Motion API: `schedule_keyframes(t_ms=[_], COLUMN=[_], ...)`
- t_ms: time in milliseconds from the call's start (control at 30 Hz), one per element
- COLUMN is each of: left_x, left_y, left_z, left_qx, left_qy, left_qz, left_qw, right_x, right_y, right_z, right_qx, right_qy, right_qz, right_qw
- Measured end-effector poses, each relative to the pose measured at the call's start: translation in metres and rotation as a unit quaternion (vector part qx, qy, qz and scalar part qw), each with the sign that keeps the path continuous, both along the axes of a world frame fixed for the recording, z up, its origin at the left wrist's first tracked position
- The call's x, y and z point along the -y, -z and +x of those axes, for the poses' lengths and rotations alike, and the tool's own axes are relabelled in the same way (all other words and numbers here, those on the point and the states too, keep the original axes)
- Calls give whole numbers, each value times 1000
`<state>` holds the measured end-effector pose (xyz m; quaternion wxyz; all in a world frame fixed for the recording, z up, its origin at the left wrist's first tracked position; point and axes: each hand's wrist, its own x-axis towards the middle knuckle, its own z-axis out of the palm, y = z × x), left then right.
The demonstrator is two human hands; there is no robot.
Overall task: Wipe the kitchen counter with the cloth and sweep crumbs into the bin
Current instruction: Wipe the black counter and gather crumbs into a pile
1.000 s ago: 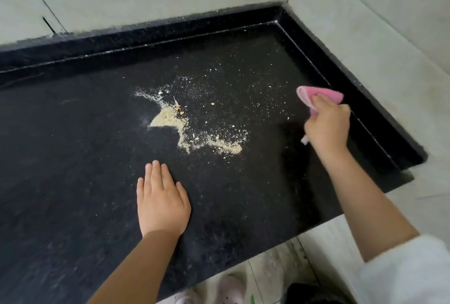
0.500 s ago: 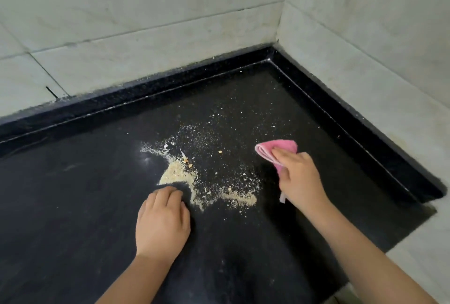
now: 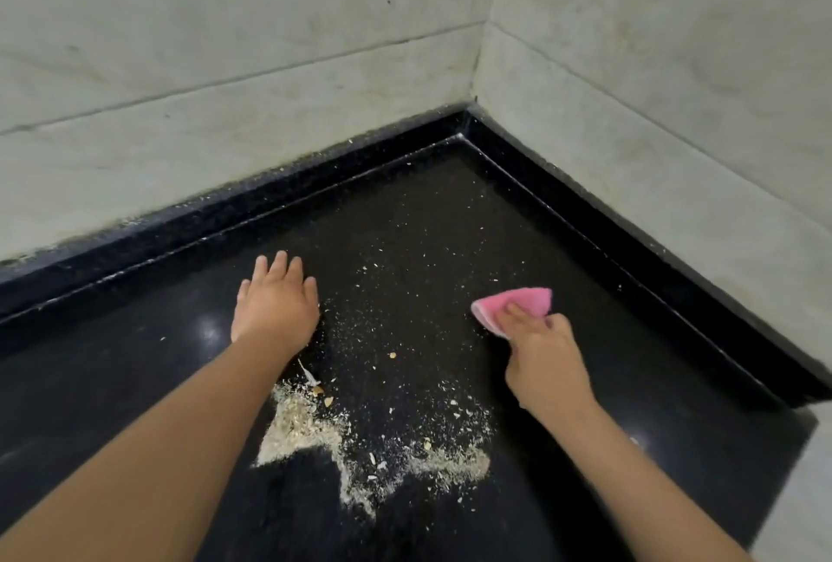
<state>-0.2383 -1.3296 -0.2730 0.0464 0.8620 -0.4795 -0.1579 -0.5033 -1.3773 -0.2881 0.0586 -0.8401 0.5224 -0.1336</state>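
Black polished stone counter point(image 3: 135, 381) with a raised lip along the back and right edges, tucked into a corner. The surface is glossy — a couple of light reflections show on it. Near the front there's a pale heap of crumbs point(image 3: 301, 431) with a thinner trail spreading right, and fine specks scattered all the way up toward the corner. A left hand point(image 3: 274, 305) lies flat, palm down, just behind the heap. Off to the right a folded pink cloth point(image 3: 517, 302) is pressed onto the stone — well apart from the pile.

Pink cloth point(image 3: 513, 307), black counter point(image 3: 135, 381)
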Motion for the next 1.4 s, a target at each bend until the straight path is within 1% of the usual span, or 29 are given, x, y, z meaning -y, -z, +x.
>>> schedule_keyframes(t_ms=[33,67,100,133,167,200,233,333,400,467,533,567,600,667,700,733,767,800,867,900,967,1067,1133,1167,1200,1267,1300,1333,1400], left_x=[3,4,6,5,4,3,2,2,3,4,7,10,14,20,22,23,23,23,23,23,26,30,32,31,31,30,29,28,29], left_y=[2,4,9,12,16,19,19,16,12,8,7,6,5,2,0,-1,-2,-2,0,1,3,5,7,8,8,8,6,6,2], left_z=[4,7,10,13,15,17,17,10,9,8,7,6,5,1,0,-2,-4,-5,-8,-8,-2,6,8,9,11,16,19,21,23], left_qx=[-7,-15,-16,-8,2,11,14,14,16,11,4,0,-2,1,10,23,36,42,37,33,34,29,22,15,10,3,2,0,0], left_qy=[10,19,33,45,57,62,62,51,50,48,36,27,18,1,-6,-13,-14,-15,-14,-13,-22,-28,-32,-33,-31,-17,-6,3,12], left_qz=[8,16,26,35,41,41,40,34,40,55,63,68,74,77,72,65,54,40,18,12,7,17,36,47,57,71,79,90,106], left_qw=[1000,1000,999,998,998,997,997,998,998,997,997,997,997,997,997,998,998,998,999,999,999,999,999,998,998,997,997,996,994], right_x=[-11,-18,-19,-14,-4,11,30,74,84,83,77,70,59,32,20,15,18,27,54,71,102,122,118,107,90,45,27,18,29], right_y=[-4,-11,-17,-24,-27,-27,-25,-14,-4,2,0,0,0,2,4,3,-1,-8,-16,-15,-10,0,2,2,3,-2,-6,-13,-26], right_z=[1,0,-4,-8,-16,-25,-35,-56,-62,-60,-51,-44,-35,-16,-11,-11,-15,-20,-34,-40,-37,-16,-1,6,12,20,21,23,24], right_qx=[26,60,92,122,120,108,84,-31,-83,-92,-53,-22,13,58,75,98,110,114,81,66,34,11,19,34,43,61,76,92,130], right_qy=[-37,-60,-62,-54,-41,-14,28,134,175,189,208,198,162,16,-47,-84,-97,-84,-38,-13,5,27,45,46,26,-44,-79,-106,-131], right_qz=[19,58,70,44,5,-32,-42,-24,0,5,16,20,10,-13,-17,-18,-31,-56,-112,-115,-84,-39,18,23,14,8,20,38,55], right_qw=[999,995,991,990,992,994,995,990,981,978,977,980,987,998,996,991,989,988,990,991,996,999,999,998,999,997,994,989,981])
